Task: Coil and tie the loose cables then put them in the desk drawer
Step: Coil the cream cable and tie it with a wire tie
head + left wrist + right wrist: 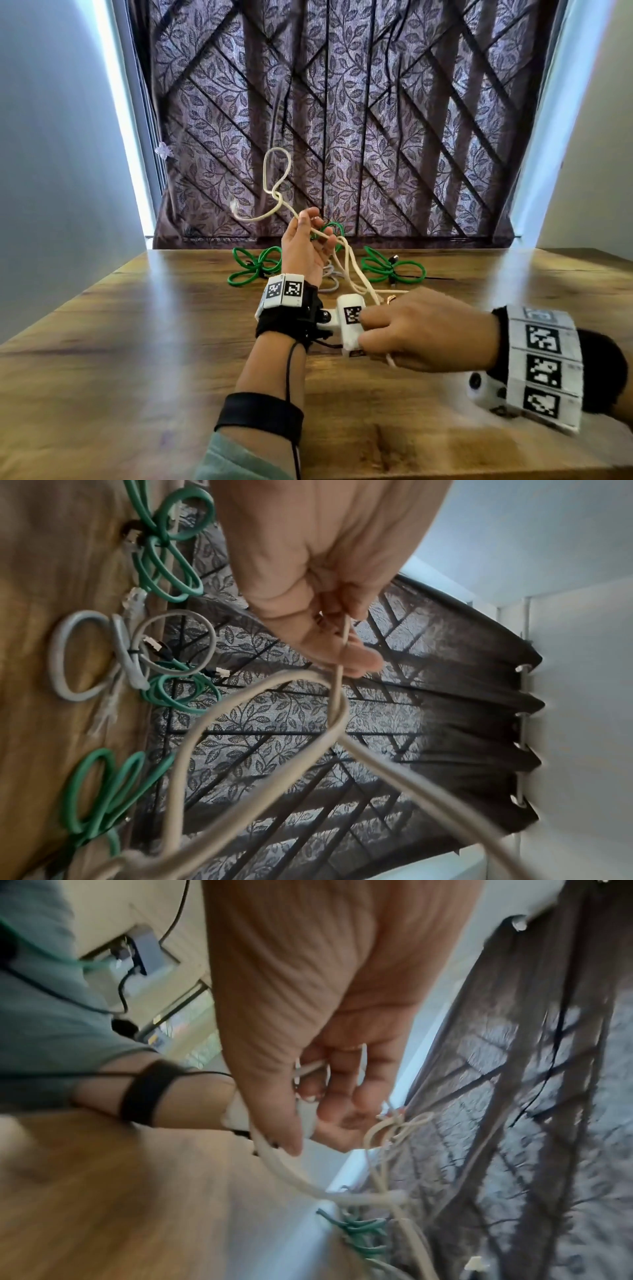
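Note:
A loose cream cable (276,197) runs between both hands above the wooden desk (137,342). My left hand (317,222) is raised with its palm toward me and pinches the cable (337,718) between thumb and fingers (359,658). Beyond it the cable rises in a twisted loop, and its plug end hangs free to the left. My right hand (370,329) sits low beside the left wrist, its fingers curled round the cable's other part (291,1175). A short tail sticks out below that fist.
Three green cable bundles (253,267) (390,269) (330,228) and a grey bundle (78,656) lie tied near the desk's far edge. A leaf-patterned curtain (342,120) hangs right behind the desk, with walls on both sides. No drawer is in view.

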